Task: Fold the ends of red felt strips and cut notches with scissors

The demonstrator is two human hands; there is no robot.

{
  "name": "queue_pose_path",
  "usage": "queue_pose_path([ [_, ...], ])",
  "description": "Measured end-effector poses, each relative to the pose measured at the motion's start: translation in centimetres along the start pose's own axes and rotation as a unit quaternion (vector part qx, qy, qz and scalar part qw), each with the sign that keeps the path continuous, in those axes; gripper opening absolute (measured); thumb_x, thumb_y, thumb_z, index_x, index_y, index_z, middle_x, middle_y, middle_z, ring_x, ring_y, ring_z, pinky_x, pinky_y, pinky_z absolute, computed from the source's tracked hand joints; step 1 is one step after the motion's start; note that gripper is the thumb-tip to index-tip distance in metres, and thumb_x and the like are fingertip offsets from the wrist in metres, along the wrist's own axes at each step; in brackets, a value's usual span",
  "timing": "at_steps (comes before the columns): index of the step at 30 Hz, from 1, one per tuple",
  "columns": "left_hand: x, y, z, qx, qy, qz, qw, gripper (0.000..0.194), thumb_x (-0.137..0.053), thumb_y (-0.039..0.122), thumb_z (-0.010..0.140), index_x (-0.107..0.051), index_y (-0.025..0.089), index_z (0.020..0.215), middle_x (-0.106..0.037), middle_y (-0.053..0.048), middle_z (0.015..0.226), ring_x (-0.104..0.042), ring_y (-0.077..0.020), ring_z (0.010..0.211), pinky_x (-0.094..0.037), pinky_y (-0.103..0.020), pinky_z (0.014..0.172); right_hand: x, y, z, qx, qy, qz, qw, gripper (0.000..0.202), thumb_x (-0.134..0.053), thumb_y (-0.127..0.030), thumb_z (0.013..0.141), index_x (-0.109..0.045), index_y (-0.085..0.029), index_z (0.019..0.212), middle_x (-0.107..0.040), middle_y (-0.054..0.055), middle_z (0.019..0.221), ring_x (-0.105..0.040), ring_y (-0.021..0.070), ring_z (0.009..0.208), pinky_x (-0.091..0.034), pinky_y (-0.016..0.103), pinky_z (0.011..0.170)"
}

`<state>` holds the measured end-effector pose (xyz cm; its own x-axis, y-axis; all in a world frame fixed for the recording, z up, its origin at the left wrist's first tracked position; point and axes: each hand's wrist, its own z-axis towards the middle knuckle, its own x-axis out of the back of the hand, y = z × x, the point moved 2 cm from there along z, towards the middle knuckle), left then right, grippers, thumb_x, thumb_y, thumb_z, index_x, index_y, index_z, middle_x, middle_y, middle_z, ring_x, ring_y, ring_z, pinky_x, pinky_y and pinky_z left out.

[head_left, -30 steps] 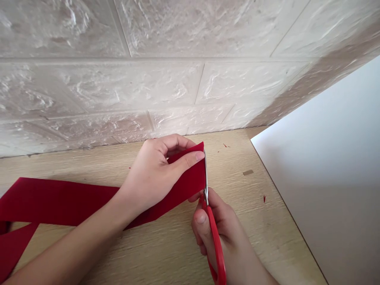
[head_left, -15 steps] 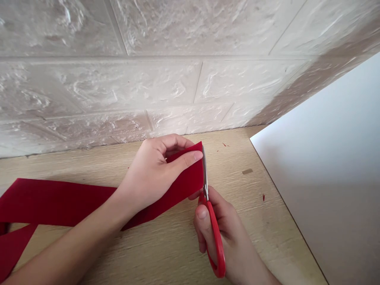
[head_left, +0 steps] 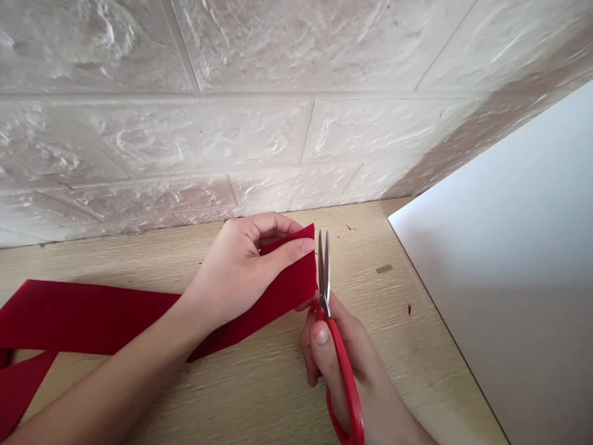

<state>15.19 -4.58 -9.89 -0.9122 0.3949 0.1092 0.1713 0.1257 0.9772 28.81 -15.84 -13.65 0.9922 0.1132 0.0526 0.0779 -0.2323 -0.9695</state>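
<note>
A wide red ribbon (head_left: 99,316) runs in from the left across the table, folded over itself at the far left. Its right end is pinched by my left hand (head_left: 243,269), thumb on top and fingers underneath. My right hand (head_left: 345,346) grips red-handled scissors (head_left: 347,377), thumb through one loop. The blades point away from me and stand slightly apart, just to the right of the ribbon's cut end. Some fingers of my right hand are hidden behind the scissors and ribbon.
Small red scraps (head_left: 409,309) and a little tan piece (head_left: 384,269) lie on the wooden table (head_left: 259,395) to the right. A white panel (head_left: 514,259) covers the right side. Behind the table rises a pale brick-textured wall (head_left: 259,130).
The scissors have shifted slightly right, away from the ribbon's edge, and their blades have opened a little. My left hand keeps its hold on the ribbon, almost unmoved.
</note>
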Motion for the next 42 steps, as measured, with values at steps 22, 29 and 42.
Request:
queue_pose_path([
  [22, -0.1, -0.4, 0.1, 0.051, -0.046, -0.056, 0.996, 0.011, -0.079, 0.029, 0.082, -0.074, 0.020, 0.086, -0.076, 0.003, 0.078, -0.070, -0.0105, 0.066, -0.056, -0.017, 0.058, 0.0, -0.1, 0.1, -0.019, 0.004, -0.020, 1.000, 0.046, -0.048, -0.065, 0.101, -0.060, -0.022, 0.114, -0.047, -0.004, 0.066, -0.045, 0.0131, 0.058, -0.042, 0.028, 0.056],
  [29, -0.1, -0.6, 0.2, 0.048, -0.051, -0.045, 0.997, 0.014, -0.079, 0.034, 0.083, -0.075, 0.021, 0.087, -0.078, 0.002, 0.080, -0.072, -0.0121, 0.067, -0.057, -0.019, 0.060, 0.1, 0.3, 0.1, -0.032, 0.001, -0.028, 0.999, 0.043, -0.053, -0.062, 0.100, -0.059, -0.022, 0.114, -0.050, -0.003, 0.071, -0.045, 0.0120, 0.057, -0.040, 0.026, 0.052],
  [42, -0.1, -0.8, 0.3, 0.046, -0.059, -0.051, 0.996, 0.013, -0.079, 0.032, 0.082, -0.073, 0.021, 0.087, -0.078, 0.002, 0.079, -0.072, -0.0127, 0.067, -0.055, -0.019, 0.058, 0.1, 1.1, 0.4, -0.051, -0.004, -0.005, 0.999, 0.049, -0.051, -0.069, 0.098, -0.057, -0.022, 0.112, -0.050, -0.007, 0.056, -0.046, 0.0115, 0.046, -0.039, 0.025, 0.046],
])
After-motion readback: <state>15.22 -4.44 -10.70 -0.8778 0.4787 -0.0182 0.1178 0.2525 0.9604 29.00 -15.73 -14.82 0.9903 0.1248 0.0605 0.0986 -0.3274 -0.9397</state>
